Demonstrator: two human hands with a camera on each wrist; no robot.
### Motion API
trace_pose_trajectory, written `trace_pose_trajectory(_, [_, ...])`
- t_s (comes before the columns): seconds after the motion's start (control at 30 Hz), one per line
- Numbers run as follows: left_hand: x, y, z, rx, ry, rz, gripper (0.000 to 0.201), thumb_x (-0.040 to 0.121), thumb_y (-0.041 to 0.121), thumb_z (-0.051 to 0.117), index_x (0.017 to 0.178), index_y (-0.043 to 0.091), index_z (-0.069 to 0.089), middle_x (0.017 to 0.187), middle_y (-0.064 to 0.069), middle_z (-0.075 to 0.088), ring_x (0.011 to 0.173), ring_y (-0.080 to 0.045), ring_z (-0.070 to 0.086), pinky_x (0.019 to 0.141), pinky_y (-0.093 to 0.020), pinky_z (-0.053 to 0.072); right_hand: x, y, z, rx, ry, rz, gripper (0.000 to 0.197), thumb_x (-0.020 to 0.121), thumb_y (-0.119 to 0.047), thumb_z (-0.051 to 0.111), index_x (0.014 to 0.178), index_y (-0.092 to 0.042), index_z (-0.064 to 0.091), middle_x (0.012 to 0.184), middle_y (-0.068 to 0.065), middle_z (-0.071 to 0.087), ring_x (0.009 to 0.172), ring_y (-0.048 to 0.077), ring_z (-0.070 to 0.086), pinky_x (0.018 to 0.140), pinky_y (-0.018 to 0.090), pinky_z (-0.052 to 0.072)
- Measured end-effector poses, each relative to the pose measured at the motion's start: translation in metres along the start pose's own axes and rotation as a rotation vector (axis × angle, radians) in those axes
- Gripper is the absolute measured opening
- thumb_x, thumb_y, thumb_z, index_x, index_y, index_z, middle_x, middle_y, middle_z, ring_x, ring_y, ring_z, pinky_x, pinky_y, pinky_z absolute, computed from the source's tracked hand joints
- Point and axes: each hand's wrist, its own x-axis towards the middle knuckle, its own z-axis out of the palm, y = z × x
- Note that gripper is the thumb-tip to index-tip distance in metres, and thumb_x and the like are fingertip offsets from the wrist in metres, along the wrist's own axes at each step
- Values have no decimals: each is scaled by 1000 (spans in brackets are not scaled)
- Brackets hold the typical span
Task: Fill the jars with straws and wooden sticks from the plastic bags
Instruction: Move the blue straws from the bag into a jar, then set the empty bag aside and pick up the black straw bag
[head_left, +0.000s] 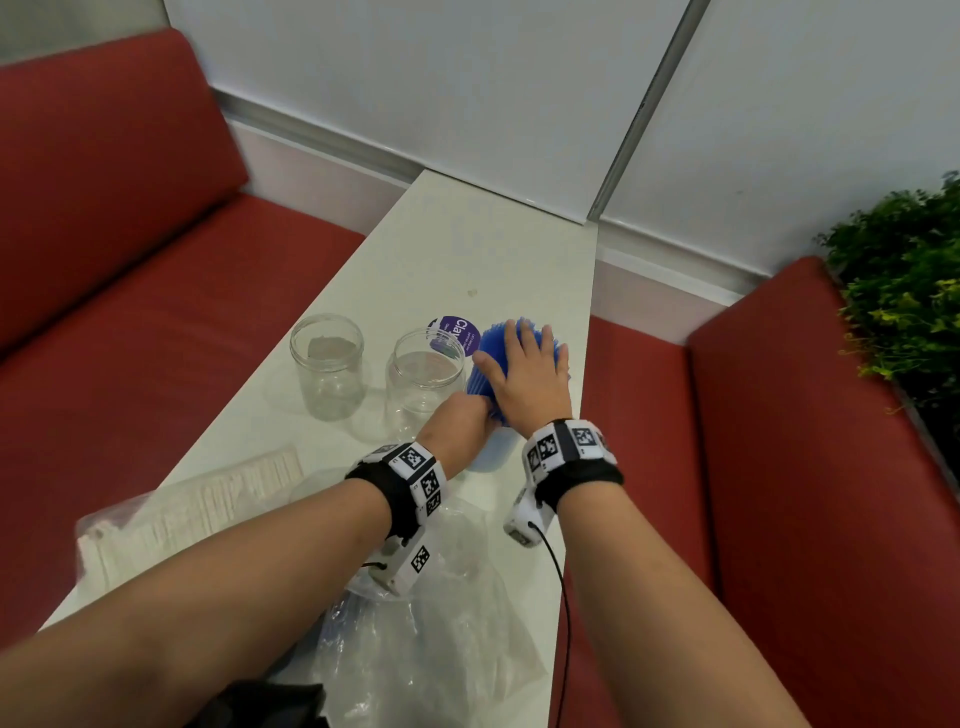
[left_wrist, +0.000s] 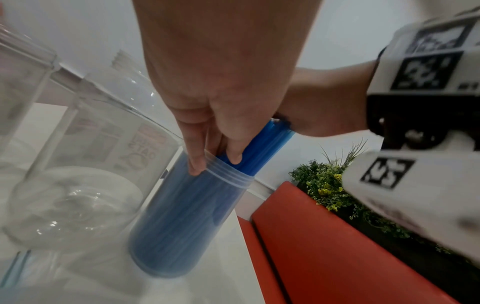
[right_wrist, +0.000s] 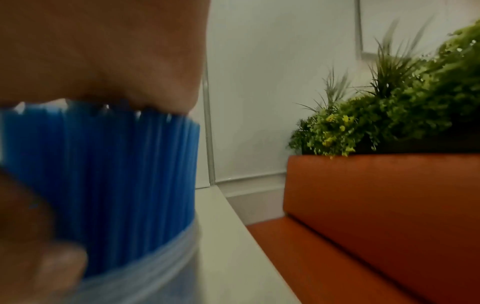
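A clear jar (head_left: 487, 458) (left_wrist: 187, 216) packed with blue straws (head_left: 491, 338) (right_wrist: 103, 174) stands at the white table's right edge. My right hand (head_left: 524, 374) lies flat and open on the straw tops, which stick out above the rim. My left hand (head_left: 457, 423) (left_wrist: 207, 148) grips the straw bundle just above the jar mouth, fingertips at the rim. Two empty glass jars (head_left: 327, 364) (head_left: 423, 379) stand to the left. A plastic bag of wooden sticks (head_left: 208, 499) lies near my left forearm.
A crumpled clear plastic bag (head_left: 415, 634) lies under my wrists at the table's near end. A purple round lid (head_left: 457, 332) sits behind the middle jar. Red bench seats (head_left: 779, 467) flank the table (head_left: 467, 244); a green plant (head_left: 904, 291) is at the right.
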Motion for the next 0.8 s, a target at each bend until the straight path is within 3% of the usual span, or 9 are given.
trace_pose_trajectory(0.07, [-1, -3, 0, -17, -1, 26, 24, 98, 9, 48, 104, -1, 69, 100, -19, 69, 91, -33, 65, 84, -41, 51, 6, 4, -5, 73, 59, 58, 88, 87, -85, 27, 159, -36, 15, 170, 3, 1, 155, 36, -11, 118, 63, -8])
trace_pose_trajectory(0.13, [-3, -6, 2, 22, -6, 39, 27, 96, 3, 46, 110, -2, 68, 109, -19, 67, 98, -31, 63, 88, -39, 49, 5, 3, -5, 57, 24, 108, 96, 76, -90, 40, 156, -49, 8, 169, 2, -7, 152, 42, -13, 115, 70, 0])
trace_pose_trajectory(0.23, [-7, -8, 5, 66, -8, 87, 29, 92, -3, 44, 111, -3, 67, 111, -19, 65, 101, -30, 62, 88, -38, 47, -6, 4, 7, -51, -6, 134, 85, 83, -50, 65, 154, -48, 18, 161, 9, 15, 141, 46, 23, 103, 59, 40])
trace_pose_trajectory(0.33, [-9, -9, 5, 124, -20, 118, 27, 89, -4, 44, 100, -2, 68, 103, -17, 67, 96, -30, 62, 85, -38, 48, -7, 10, 7, 42, 94, 141, 70, 83, -24, 66, 146, -36, 39, 137, 9, 38, 116, 35, 41, 88, 44, 51])
trace_pose_trajectory(0.47, [-8, -10, 4, 179, -11, 100, 22, 89, -2, 45, 88, 1, 67, 96, -16, 67, 89, -31, 62, 79, -33, 48, 2, 13, -9, 247, 176, 84, 43, 85, -12, 62, 125, -28, 58, 121, 6, 44, 110, 31, 42, 83, 33, 42])
trace_pose_trajectory(0.57, [-5, -10, 3, 187, -10, 97, 23, 90, -2, 45, 90, 1, 68, 98, -16, 67, 91, -31, 63, 79, -31, 47, -2, 9, -19, 157, 327, 71, 37, 87, -24, 60, 122, -34, 63, 129, 2, 48, 120, 29, 43, 97, 38, 32])
trace_pose_trajectory(0.67, [-6, -11, 2, 173, -15, 89, 28, 92, -1, 43, 101, 1, 69, 106, -16, 68, 96, -29, 64, 87, -34, 49, -16, 5, -6, -3, 187, 89, 53, 101, -48, 44, 152, -35, 37, 164, 4, 22, 151, 33, 14, 118, 54, 13])
trace_pose_trajectory(0.73, [-8, -9, 0, 152, -16, 90, 31, 92, -1, 43, 107, 1, 69, 109, -16, 68, 98, -29, 64, 89, -37, 49, -24, 8, 5, -18, 16, 87, 65, 105, -58, 28, 162, -32, 10, 170, -2, 0, 155, 31, -9, 122, 62, 0])
trace_pose_trajectory(0.8, [-13, -7, -4, 136, -16, 118, 32, 92, -2, 43, 109, 2, 70, 109, -16, 68, 99, -28, 64, 89, -37, 49, -25, 14, 9, -5, -49, 95, 71, 103, -64, 22, 162, -32, -1, 170, -4, -9, 154, 30, -17, 120, 65, -7])
